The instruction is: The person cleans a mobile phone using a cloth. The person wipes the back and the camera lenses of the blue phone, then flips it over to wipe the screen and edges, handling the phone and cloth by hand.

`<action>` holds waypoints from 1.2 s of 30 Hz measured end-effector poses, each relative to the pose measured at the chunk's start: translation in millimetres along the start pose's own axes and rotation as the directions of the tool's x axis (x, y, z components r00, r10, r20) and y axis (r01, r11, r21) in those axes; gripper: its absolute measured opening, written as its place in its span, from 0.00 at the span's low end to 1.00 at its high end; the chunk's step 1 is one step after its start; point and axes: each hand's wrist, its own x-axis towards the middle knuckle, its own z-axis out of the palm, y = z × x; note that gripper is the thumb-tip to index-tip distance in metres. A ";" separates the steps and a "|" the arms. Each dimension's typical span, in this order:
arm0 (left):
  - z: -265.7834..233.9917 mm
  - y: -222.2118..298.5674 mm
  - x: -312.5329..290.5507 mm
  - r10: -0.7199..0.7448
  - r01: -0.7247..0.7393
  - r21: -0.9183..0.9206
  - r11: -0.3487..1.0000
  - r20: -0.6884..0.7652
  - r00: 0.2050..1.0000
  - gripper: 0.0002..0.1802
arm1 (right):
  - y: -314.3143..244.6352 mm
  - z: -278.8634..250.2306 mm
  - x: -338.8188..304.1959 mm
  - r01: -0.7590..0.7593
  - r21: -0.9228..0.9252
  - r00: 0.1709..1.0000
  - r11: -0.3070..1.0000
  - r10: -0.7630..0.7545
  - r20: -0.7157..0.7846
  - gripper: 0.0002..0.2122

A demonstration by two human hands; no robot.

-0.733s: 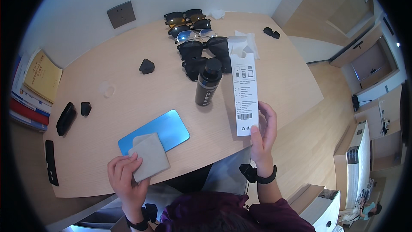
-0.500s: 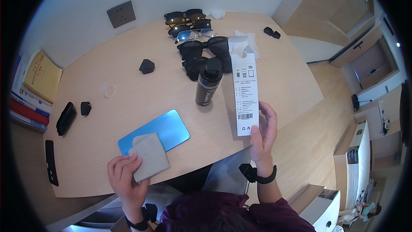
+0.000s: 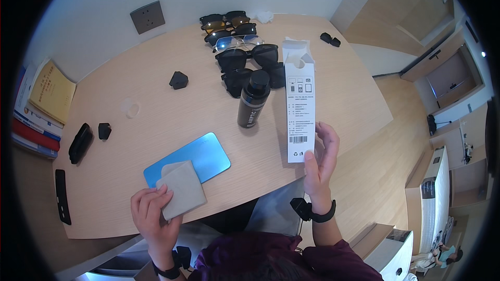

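Note:
My left hand [image 3: 155, 217] grips a folded grey cloth [image 3: 183, 191] by its left edge. The cloth overlaps the lower left part of a blue phone [image 3: 200, 156] lying flat on the table. My right hand [image 3: 321, 164] holds a tall white paper box [image 3: 301, 112] near its bottom, thumb on the printed face and fingers along the right side. The box's upper end is open, its flap sticking up. Just left of the box, a black bottle [image 3: 252, 101] with a black cap stands upright, touched by neither hand.
Several pairs of glasses [image 3: 247, 57] are lined up behind the bottle. Small black pieces [image 3: 178, 80] and a black case [image 3: 80, 143] lie to the left, near a row of books [image 3: 41, 104]. Crumpled white tissue [image 3: 264, 16] rests by the wall. The wooden table's [image 3: 354, 104] edge curves along the right.
The white box has shifted slightly to the right and tilted a little, covering the white paper behind it. My left hand, the cloth and the phone stay where they were.

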 end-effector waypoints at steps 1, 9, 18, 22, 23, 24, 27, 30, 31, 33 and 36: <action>0.0 -0.1 -0.1 -0.001 0.001 -0.001 1.000 -0.001 1.000 0.23 | -0.1 0.6 0.2 0.007 0.006 1.000 1.000 -0.007 -0.014 0.27; -0.5 0.3 0.2 0.003 -0.003 0.000 1.000 -0.002 1.000 0.23 | -0.1 0.7 0.1 0.013 -0.024 1.000 1.000 -0.013 0.009 0.28; -1.1 2.0 1.1 0.003 -0.003 -0.004 1.000 -0.004 1.000 0.24 | 1.3 -1.5 0.6 0.001 -0.054 1.000 0.999 0.000 0.009 0.26; -1.4 1.5 1.3 0.013 -0.013 -0.005 1.000 -0.003 1.000 0.24 | 3.5 -5.8 -0.7 -0.004 -0.094 0.997 0.996 0.011 0.074 0.28; -1.5 1.1 1.1 0.012 -0.012 -0.005 1.000 -0.004 1.000 0.24 | 2.0 -5.2 -0.4 -0.003 -0.094 0.997 0.996 0.010 0.075 0.28; -1.5 0.7 0.8 0.012 -0.012 -0.011 1.000 -0.002 1.000 0.25 | -0.3 -4.4 0.2 -0.011 -0.088 0.997 0.996 0.017 0.073 0.28; -2.0 1.0 1.0 0.010 -0.010 -0.015 1.000 0.002 1.000 0.25 | -0.2 -4.2 0.2 -0.018 -0.080 0.997 0.997 0.023 0.067 0.28; -1.7 1.6 0.7 0.008 -0.008 -0.010 1.000 0.007 1.000 0.25 | -0.7 -2.6 1.5 -0.001 -0.067 0.999 0.998 0.004 0.048 0.26; -1.5 1.7 0.5 0.006 -0.006 -0.008 1.000 0.009 1.000 0.25 | -1.0 -2.0 2.2 0.016 -0.055 0.999 0.998 -0.014 0.032 0.25; -1.2 1.6 0.1 0.003 -0.003 -0.005 1.000 0.010 1.000 0.25 | 0.4 -2.8 2.2 0.026 -0.071 0.999 0.997 -0.024 0.033 0.25; -1.1 2.0 0.1 -0.001 0.001 -0.004 1.000 0.008 1.000 0.25 | 2.2 -3.8 2.2 0.038 -0.090 0.999 0.995 -0.034 0.036 0.25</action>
